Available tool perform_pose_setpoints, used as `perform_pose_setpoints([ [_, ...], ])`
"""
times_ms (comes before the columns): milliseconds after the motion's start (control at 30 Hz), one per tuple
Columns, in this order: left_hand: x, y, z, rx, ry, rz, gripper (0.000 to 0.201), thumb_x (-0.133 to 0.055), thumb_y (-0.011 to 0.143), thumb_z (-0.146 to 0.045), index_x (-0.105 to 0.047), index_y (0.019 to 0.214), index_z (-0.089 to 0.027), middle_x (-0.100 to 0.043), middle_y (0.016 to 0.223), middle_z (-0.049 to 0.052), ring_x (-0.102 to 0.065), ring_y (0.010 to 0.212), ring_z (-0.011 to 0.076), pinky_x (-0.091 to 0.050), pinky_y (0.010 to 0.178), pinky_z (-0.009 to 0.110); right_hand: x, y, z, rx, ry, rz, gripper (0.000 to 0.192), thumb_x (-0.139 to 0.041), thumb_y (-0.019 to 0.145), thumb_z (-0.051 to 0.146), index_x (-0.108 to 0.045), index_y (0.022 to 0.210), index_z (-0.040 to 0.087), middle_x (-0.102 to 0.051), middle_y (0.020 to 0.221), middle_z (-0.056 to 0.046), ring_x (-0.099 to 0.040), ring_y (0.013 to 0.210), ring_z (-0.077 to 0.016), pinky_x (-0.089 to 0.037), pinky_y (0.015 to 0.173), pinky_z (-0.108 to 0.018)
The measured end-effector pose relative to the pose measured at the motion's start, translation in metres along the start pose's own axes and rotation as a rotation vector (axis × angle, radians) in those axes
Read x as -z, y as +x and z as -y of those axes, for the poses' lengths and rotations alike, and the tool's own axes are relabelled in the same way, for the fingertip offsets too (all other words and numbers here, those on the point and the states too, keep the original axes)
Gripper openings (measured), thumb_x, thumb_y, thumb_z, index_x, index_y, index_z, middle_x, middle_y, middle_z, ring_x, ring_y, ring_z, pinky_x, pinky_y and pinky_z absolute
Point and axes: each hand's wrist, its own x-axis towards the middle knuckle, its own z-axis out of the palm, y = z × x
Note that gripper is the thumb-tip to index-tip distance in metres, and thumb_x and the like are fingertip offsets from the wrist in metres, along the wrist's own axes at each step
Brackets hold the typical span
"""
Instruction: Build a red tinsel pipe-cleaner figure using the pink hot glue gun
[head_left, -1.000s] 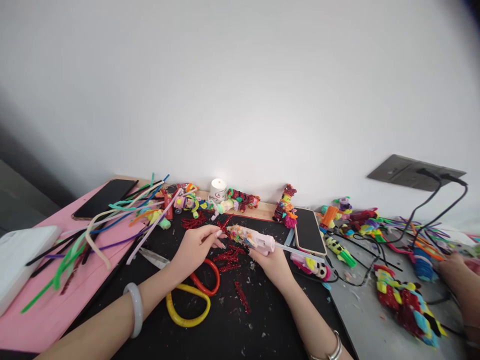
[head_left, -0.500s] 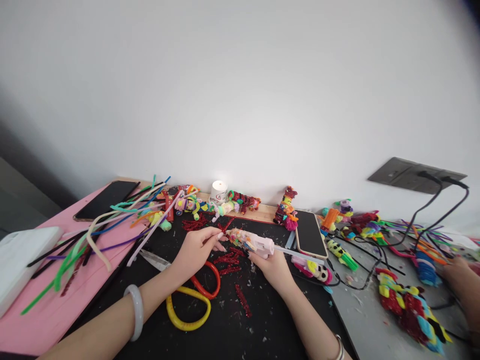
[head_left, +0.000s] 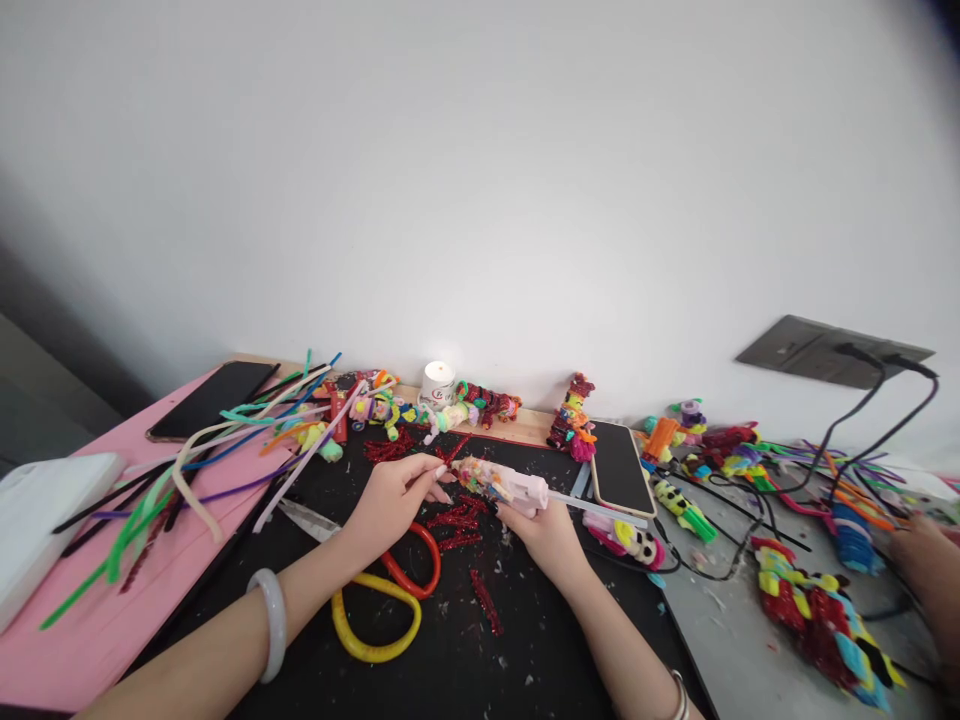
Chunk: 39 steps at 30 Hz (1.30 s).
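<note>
My right hand (head_left: pixel 546 530) is wrapped round a pale pink hot glue gun (head_left: pixel 517 487) whose nozzle end is crusted with coloured fuzz. A clear glue stick (head_left: pixel 596 509) juts from its back. The fingers of my left hand (head_left: pixel 409 490) pinch a short red glittery pipe cleaner (head_left: pixel 454 452) close to the nozzle; whether the two touch I cannot tell. Below lie cut red tinsel pieces (head_left: pixel 459 520) on the black mat (head_left: pixel 540 640). Scissors (head_left: pixel 375 625) with a yellow and a red handle loop lie partly under my left forearm.
Loose pipe cleaners (head_left: pixel 217 460) spread over the pink board (head_left: pixel 67 610) at left, beside a phone (head_left: pixel 210 400). A paper cup (head_left: pixel 438 385) and a fuzzy figure (head_left: pixel 574 415) stand along the wall. Another phone (head_left: pixel 622 465), cables and a co-worker's hand (head_left: pixel 926 560) are at right.
My hands, the glue gun and the red pipe cleaner stay in nearly the same place. The co-worker's hand at the right edge has shifted slightly.
</note>
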Motion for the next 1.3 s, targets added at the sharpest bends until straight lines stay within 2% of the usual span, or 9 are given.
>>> perform_pose_setpoints([
  [367, -0.0001, -0.0008, 0.0011, -0.010, -0.008, 0.002, 0.021, -0.045, 0.086, -0.027, -0.064, 0.084, -0.017, -0.073, 0.074, 0.003, -0.069, 0.065, 0.0182, -0.056, 0.065, 0.028, 0.0007, 0.0006, -0.0012, 0.001, -0.050, -0.011, 0.025, -0.063, 0.073, 0.020, -0.070, 0.097, 0.020, -0.073, 0.098, -0.006, -0.068, 0.089, -0.0264, -0.054, 0.081, -0.040],
  [1300, 0.0038, -0.0012, -0.0019, -0.012, 0.020, -0.026, 0.020, -0.047, 0.086, -0.027, -0.064, 0.083, -0.018, -0.071, 0.070, 0.002, -0.068, 0.066, 0.0181, -0.055, 0.066, 0.027, -0.0002, 0.0004, -0.0043, -0.003, 0.048, -0.006, 0.033, -0.062, 0.076, 0.021, -0.065, 0.110, 0.018, -0.067, 0.113, -0.009, -0.062, 0.105, -0.0267, -0.046, 0.095, -0.043],
])
